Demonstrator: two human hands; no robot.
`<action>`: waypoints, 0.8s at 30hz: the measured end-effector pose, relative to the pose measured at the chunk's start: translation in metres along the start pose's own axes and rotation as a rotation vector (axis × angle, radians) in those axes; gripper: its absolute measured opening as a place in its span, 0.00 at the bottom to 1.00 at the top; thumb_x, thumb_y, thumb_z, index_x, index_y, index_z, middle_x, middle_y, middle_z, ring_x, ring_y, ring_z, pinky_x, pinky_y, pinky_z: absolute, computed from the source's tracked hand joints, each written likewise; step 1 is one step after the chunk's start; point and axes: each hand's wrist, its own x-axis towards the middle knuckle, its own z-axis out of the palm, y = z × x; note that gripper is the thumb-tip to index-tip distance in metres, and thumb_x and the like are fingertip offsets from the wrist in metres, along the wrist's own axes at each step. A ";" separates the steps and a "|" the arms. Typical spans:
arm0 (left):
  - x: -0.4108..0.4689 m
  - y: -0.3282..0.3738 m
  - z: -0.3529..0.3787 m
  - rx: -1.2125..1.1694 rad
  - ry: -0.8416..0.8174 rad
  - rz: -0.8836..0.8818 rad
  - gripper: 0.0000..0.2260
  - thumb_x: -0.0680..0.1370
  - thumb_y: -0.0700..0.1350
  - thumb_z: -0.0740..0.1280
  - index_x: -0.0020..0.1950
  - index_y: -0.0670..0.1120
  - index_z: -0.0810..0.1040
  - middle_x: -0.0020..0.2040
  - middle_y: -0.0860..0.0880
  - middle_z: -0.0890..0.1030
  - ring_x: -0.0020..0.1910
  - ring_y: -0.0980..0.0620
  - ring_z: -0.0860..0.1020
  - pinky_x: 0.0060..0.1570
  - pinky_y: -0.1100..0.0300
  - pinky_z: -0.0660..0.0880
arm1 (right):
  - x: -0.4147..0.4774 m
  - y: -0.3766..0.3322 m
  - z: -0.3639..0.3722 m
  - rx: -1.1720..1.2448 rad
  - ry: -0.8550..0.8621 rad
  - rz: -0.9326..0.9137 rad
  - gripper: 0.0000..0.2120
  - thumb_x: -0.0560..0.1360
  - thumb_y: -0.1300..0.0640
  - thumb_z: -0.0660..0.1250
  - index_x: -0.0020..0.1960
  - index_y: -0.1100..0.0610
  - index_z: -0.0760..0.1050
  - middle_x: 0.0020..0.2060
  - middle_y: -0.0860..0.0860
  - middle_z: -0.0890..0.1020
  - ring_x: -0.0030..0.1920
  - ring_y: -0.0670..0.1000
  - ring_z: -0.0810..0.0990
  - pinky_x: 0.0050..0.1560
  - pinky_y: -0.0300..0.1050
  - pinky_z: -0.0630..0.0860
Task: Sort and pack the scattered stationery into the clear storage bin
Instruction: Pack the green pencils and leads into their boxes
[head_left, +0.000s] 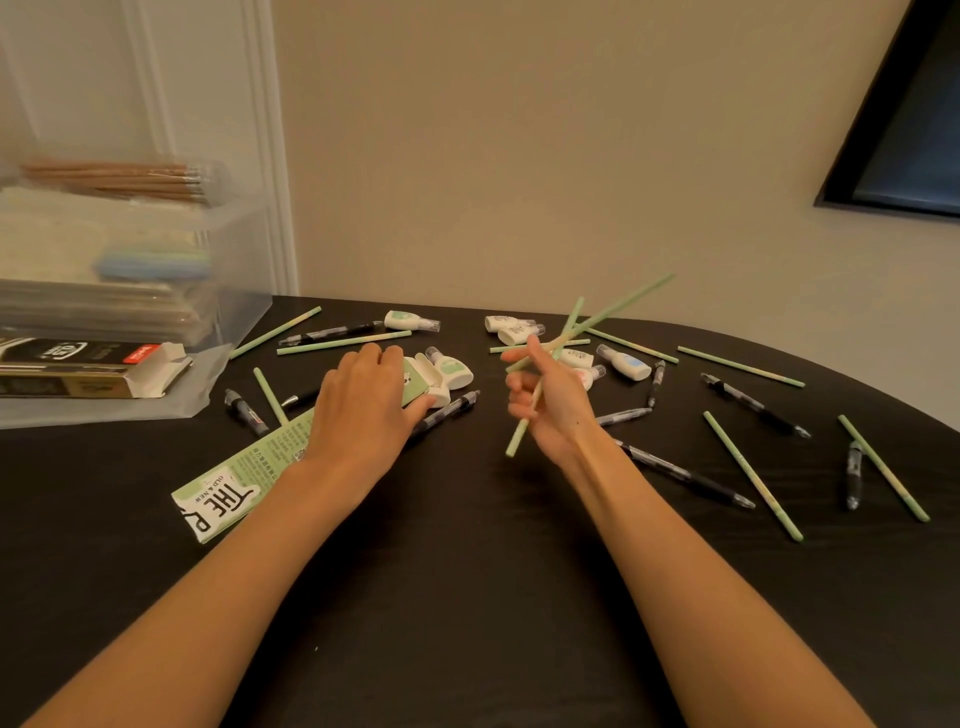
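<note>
Mid table (467, 597), short of far edge: right grip (550, 405) around green pencils (618, 306), left grip (363, 410) around box (234, 478).

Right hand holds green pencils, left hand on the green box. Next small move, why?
Probably bring the right hand to the green box and slide its pencils in: the left hand grips the box's far end, as if steadying it.

A plain beige painted wall (519, 156) fills the back of the room in warm, dim light, with white panelled woodwork (262, 156) at its left, a dark black-framed rectangular pane (909, 135) in the upper right corner, and a black wood-grained desk (467, 597) with a curved far edge below.
</note>
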 end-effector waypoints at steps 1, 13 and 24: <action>0.000 0.000 0.000 -0.002 -0.002 0.000 0.26 0.77 0.56 0.62 0.71 0.44 0.64 0.66 0.45 0.70 0.65 0.47 0.68 0.62 0.55 0.67 | 0.001 0.001 0.000 -0.038 0.001 0.007 0.17 0.81 0.51 0.57 0.40 0.59 0.74 0.27 0.50 0.69 0.25 0.43 0.65 0.24 0.34 0.65; 0.000 -0.001 0.002 -0.012 0.010 0.017 0.25 0.77 0.56 0.63 0.69 0.44 0.66 0.64 0.46 0.72 0.63 0.47 0.69 0.59 0.55 0.68 | -0.004 -0.001 0.009 -0.822 0.125 -0.365 0.16 0.79 0.52 0.61 0.36 0.57 0.76 0.31 0.48 0.74 0.33 0.44 0.72 0.38 0.38 0.71; 0.003 -0.007 0.003 -0.008 -0.014 -0.003 0.25 0.76 0.54 0.65 0.69 0.44 0.66 0.63 0.46 0.72 0.63 0.48 0.69 0.60 0.56 0.67 | -0.007 0.018 0.009 -1.191 -0.189 -0.185 0.13 0.79 0.54 0.62 0.36 0.56 0.73 0.30 0.47 0.75 0.29 0.44 0.73 0.34 0.34 0.71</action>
